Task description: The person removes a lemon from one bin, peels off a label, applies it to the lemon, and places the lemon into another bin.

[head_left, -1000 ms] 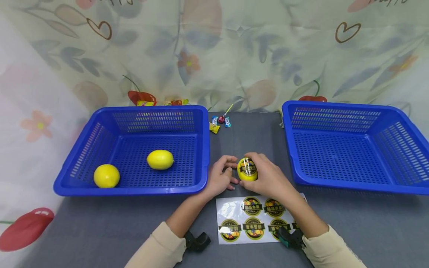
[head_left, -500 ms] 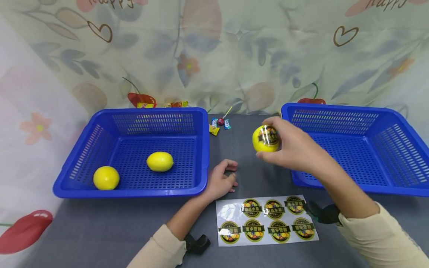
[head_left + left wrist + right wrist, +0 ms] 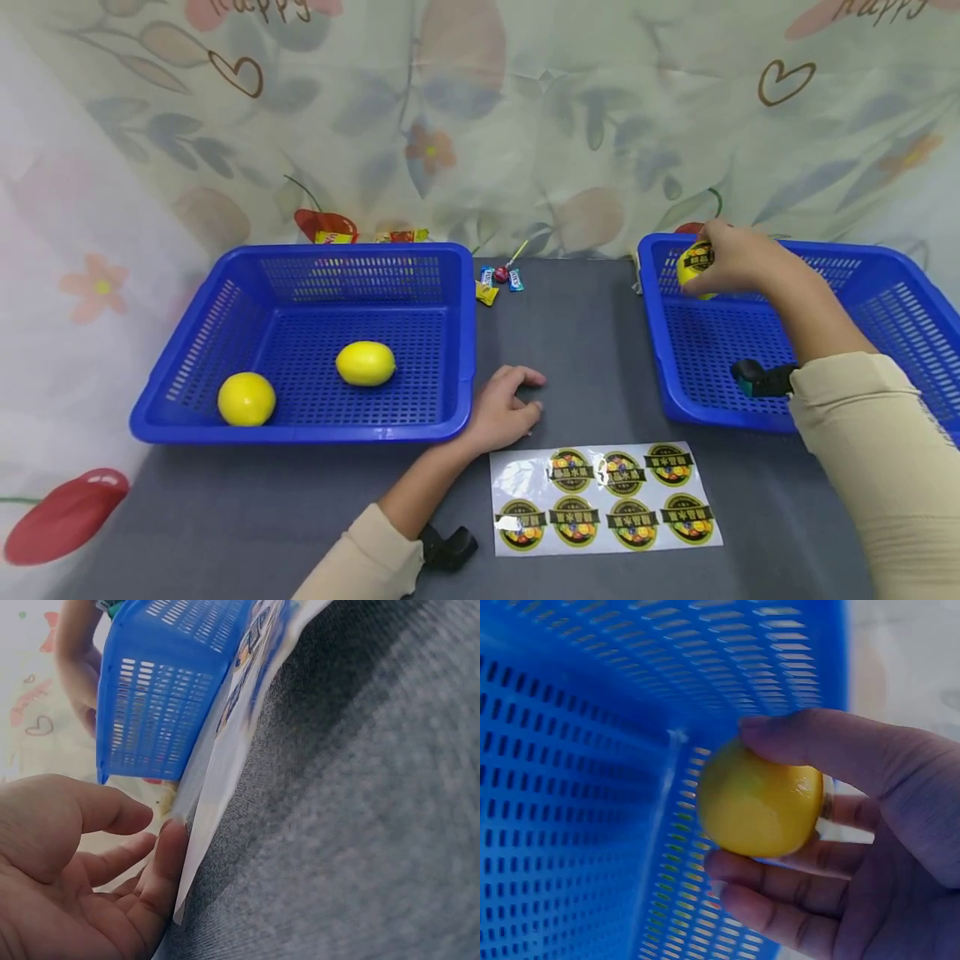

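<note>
1. Stickered lemon is what I'm watching: smooth, glossy, rounded yellow, with a dark round label on it, held above the far left corner of the right basket.
2. Far left first: the left basket is stiff blue plastic, rectangular, its walls and floor a mesh of small slots. Two plain lemons lie apart on its floor, one round near the front left, one more oval toward the middle.
3. Behind the baskets I see small crinkly candy wrappers on the grey table, which has a fine woven, felt-like surface.
4. My left hand rests on the cloth just beside the left basket's front right corner, fingers loosely curled, holding nothing.
5. In front of it lies the sticker sheet, flat, shiny and rectangular, bearing seven round dark labels.
6. My right hand has thumb and fingers wrapped round the stickered lemon, clamped on it.
7. The head view shows the label; the right wrist view shows instead the bare yellow skin with a glossy film edge, and thumb on top, fingers underneath, the basket's slotted wall just behind.
8. The left wrist view alone gives the table's coarse weave up close, the sheet's edge touching my fingertips, and the right basket's outer wall.
</note>
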{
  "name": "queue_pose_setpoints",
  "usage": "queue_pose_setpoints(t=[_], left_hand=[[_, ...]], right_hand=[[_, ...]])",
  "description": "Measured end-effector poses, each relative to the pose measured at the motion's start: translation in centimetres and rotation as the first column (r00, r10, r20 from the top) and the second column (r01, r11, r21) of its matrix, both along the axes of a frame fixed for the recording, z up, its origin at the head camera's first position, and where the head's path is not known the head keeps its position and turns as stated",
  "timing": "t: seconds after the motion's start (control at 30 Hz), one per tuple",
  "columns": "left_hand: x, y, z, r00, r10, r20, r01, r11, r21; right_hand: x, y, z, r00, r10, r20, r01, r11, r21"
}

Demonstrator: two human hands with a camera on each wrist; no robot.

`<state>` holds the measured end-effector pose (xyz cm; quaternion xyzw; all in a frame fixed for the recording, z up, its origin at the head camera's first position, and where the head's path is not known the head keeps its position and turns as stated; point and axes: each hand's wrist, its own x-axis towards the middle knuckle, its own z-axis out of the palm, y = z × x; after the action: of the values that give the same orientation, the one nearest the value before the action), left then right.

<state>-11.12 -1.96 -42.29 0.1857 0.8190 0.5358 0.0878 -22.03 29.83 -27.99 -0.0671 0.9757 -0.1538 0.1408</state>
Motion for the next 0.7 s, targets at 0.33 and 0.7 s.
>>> queue_pose_setpoints(t=[0.33,0.7], left_hand=[[-0.2,-0.3,0.0,0.999,-0.037,-0.006,0.037,0.998,-0.052],[-0.1,-0.2,-0.2,0.999,-0.028,-0.043,0.026,0.998,-0.051]], right_hand=[[-1.5,-0.5,-4.9,0.977,0.143,0.16,-0.143,0.99,-0.013],[-1.2,0.1,-5.8,0.996,0.071,0.059,-0.072,0.997,0.016]])
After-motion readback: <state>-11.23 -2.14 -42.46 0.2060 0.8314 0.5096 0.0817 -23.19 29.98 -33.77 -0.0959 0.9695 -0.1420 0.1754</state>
